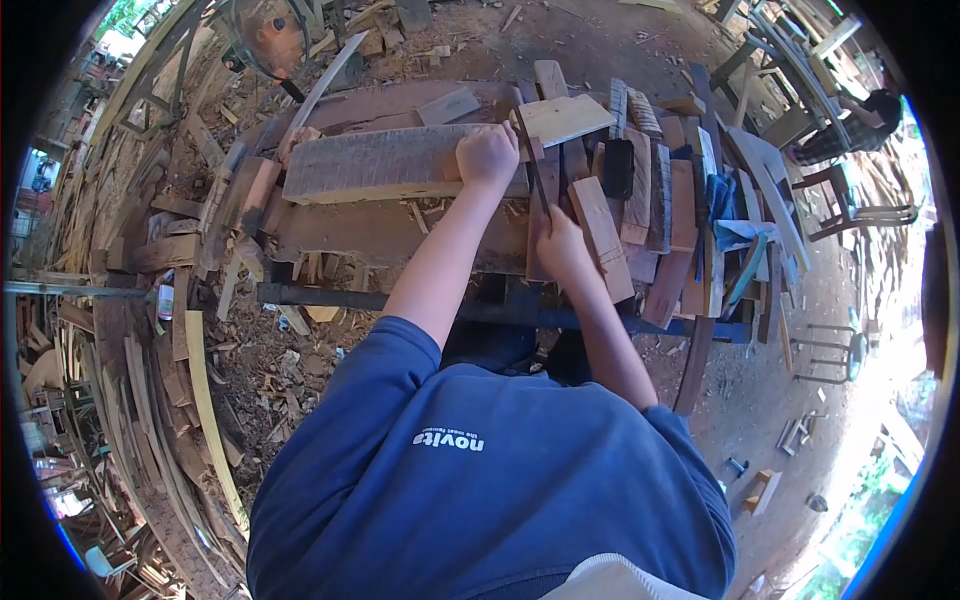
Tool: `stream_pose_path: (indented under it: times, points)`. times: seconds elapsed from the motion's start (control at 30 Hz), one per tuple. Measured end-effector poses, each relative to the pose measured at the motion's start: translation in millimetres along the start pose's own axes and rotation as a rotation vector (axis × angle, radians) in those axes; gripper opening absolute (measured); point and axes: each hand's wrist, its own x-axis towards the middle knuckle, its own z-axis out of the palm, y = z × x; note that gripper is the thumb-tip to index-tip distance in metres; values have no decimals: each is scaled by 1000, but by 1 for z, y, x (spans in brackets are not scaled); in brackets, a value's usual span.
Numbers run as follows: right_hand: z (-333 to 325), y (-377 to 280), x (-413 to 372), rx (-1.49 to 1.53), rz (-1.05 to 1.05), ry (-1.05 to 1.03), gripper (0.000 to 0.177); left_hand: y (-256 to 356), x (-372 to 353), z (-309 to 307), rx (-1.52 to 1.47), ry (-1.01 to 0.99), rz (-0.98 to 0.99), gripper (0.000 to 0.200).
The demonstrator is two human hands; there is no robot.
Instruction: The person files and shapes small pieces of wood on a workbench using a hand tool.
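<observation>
My right hand (562,246) is closed around the lower end of a long, thin, dark tool (540,180), whose exact kind I cannot make out. The tool points away from me, past the end of a thick wooden beam (375,160). My left hand (488,157) is a fist over the right end of that beam, close beside the tool's far part. What its fingers grip is hidden. Just beyond the tool lies a pale wooden board (566,119). A reddish wood block (601,232) is to the right of my right hand.
Several wood offcuts (683,205) crowd the right of the workbench, with a black tray-like object (619,169) and a blue cloth (722,200) among them. A fan (270,40) stands at the far left. A person (865,120) is at the far right. Scraps litter the ground.
</observation>
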Motion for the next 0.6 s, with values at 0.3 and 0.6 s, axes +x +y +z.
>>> stream_pose_path:
  times: [0.3,0.6]
  points:
    - [-10,-4,-36,-48,126,-51,30,-1,3,-6,-19,-90,-7,44]
    - [-25,-4,-39,-71,100,-28,34,2,2,-6,16,-45,-10,45]
